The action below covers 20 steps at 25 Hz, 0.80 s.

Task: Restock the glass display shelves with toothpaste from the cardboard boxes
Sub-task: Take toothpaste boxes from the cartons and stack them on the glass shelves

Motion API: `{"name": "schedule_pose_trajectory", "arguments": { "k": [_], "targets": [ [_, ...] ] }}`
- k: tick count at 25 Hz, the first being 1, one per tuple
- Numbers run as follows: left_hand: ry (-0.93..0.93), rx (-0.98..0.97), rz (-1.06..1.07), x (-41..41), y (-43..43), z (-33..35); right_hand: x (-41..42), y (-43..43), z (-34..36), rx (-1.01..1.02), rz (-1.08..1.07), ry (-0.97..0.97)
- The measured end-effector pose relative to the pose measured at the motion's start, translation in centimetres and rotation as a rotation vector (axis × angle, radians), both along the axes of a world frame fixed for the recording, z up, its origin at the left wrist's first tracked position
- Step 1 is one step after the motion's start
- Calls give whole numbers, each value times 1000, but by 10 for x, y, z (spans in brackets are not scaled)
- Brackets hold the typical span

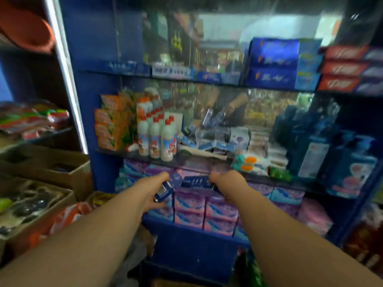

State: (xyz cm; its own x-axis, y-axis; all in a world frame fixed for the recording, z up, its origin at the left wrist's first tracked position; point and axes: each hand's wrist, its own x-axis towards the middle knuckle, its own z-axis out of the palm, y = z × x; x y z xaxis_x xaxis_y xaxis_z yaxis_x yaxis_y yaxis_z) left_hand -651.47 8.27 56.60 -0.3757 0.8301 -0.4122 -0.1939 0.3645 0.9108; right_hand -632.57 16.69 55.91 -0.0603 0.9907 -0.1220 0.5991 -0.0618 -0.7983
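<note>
I had the left hand (154, 188) closed round one end of a small blue cardboard toothpaste carton (165, 188), barcode end toward me, and the right hand (224, 181) gripped a second long blue toothpaste carton (196, 181) lying crosswise between the two hands, both held out, I judged, for lifting to the glass shelf (207, 156) just above the knuckles. I counted two cartons in hand, one each, while open brown cardboard boxes (62, 162) sat well off beyond the left forearm; motion blur defeated any count of the shelf's stock.
</note>
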Motion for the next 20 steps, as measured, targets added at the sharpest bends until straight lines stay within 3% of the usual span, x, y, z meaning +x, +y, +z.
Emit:
{"name": "schedule_pose_trajectory", "arguments": {
  "k": [5, 10, 14, 20],
  "targets": [
    [10, 268, 85, -12, -20, 95, 4, -28, 113, 239, 79, 45],
    [34, 532, 187, -22, -21, 159, -9, -36, 183, 512, 153, 89],
    [19, 657, 276, -48, -1, 185, -37, -7, 222, 793, 184, -177],
    [83, 672, 325, -140, 62, 192, -114, 81, 242, 937, 272, -427]
  ]
}}
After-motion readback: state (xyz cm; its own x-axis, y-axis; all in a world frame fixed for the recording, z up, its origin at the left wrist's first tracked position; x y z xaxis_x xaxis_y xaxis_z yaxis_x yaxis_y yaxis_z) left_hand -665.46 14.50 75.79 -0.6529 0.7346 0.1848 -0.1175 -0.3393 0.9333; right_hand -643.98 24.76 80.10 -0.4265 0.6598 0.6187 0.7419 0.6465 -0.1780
